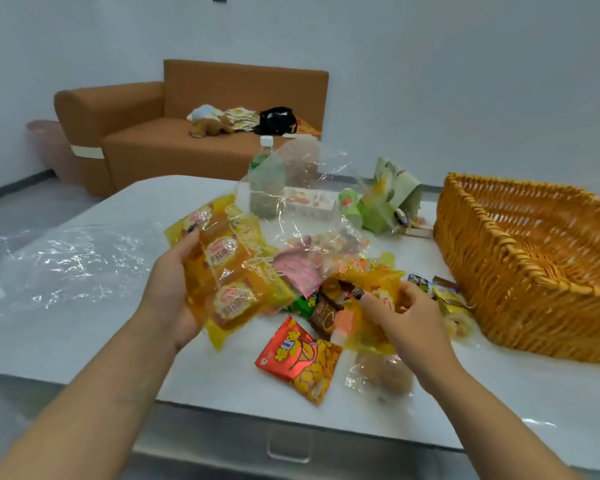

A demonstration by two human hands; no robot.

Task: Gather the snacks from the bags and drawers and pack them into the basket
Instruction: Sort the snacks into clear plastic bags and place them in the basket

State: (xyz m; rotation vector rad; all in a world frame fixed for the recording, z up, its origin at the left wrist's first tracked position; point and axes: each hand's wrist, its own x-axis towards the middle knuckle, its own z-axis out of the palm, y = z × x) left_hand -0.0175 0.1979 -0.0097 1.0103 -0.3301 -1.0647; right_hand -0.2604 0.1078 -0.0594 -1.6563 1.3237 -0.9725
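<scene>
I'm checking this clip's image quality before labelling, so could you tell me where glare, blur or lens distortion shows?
Head view: glare streaks the clear plastic sheet and the bag above the snacks; wide-angle distortion bows the table edge and basket rim; the sofa looks soft; lighting is even, with faint shadows.

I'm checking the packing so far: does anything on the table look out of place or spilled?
Yes. The wicker basket holds no snacks that I can see, while packets lie loose in a heap on the table beside it. The left hand holds yellow packets; the right hand grips another.
</scene>
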